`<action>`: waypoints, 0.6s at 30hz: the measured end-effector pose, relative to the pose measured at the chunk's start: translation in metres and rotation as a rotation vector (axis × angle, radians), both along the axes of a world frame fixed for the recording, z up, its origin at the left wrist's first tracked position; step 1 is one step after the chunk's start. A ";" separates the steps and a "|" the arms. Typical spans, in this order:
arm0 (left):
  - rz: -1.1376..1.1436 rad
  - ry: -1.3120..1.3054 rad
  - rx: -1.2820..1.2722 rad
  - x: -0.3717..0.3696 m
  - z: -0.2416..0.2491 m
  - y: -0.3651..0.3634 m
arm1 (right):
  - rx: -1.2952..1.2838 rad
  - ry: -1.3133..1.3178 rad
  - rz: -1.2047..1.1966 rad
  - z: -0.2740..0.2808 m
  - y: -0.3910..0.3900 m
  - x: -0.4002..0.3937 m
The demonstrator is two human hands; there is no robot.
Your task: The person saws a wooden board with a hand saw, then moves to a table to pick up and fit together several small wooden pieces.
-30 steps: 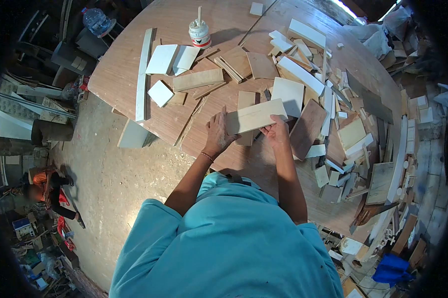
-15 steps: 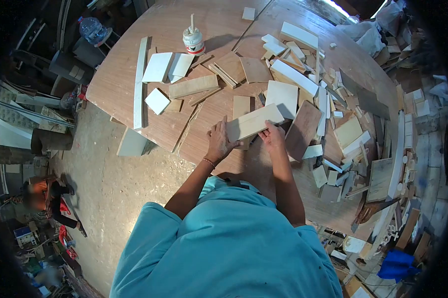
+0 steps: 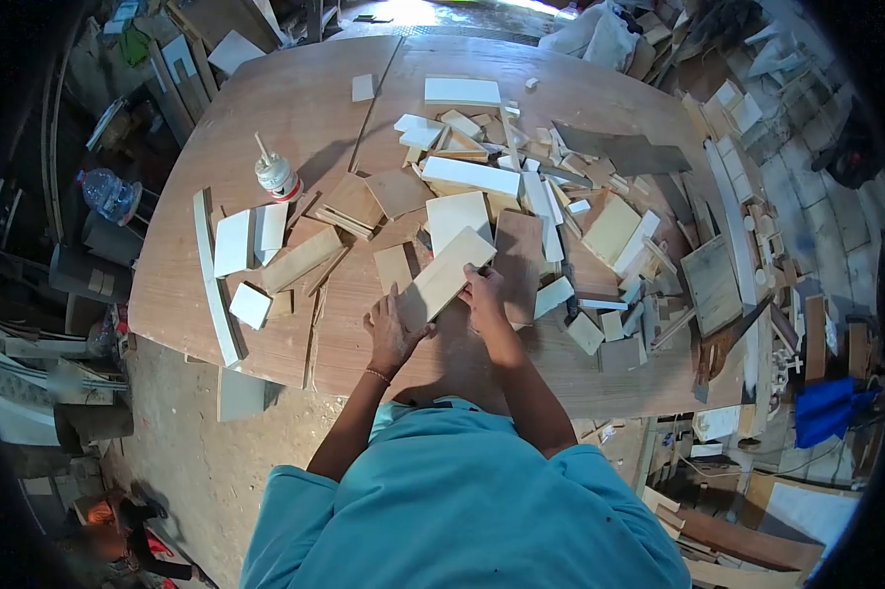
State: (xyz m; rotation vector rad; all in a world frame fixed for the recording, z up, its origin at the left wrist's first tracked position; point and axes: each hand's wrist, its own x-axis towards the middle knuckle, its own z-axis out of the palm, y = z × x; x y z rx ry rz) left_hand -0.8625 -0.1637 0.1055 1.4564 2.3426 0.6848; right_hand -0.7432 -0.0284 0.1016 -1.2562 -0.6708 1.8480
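A pale rectangular wooden board [image 3: 447, 279] is held at a slant above the table, between both hands. My left hand [image 3: 393, 332] supports its lower left end, with the fingers spread along the edge and the thumb underneath. Gripping the right edge near the upper end is my right hand [image 3: 484, 298], thumb on top. Just beyond the board lie a white square panel [image 3: 457, 218] and a small tan block [image 3: 393, 267]. A reddish-brown board [image 3: 518, 265] lies to the right of my right hand.
The round wooden table [image 3: 364, 368] bears a glue tub [image 3: 279, 179] with a stick in it, a long white strip [image 3: 215, 280] at the left and a heap of wood offcuts [image 3: 550, 196] at the right. A person [image 3: 133, 535] is on the floor at lower left.
The view has turned to the right, so the table items appear shifted left. The held board is now tilted more steeply, its right end raised in view. Both hands still hold it.
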 end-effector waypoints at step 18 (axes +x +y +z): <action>0.070 0.100 -0.109 -0.012 -0.006 -0.024 | 0.112 -0.389 0.165 -0.015 -0.007 -0.022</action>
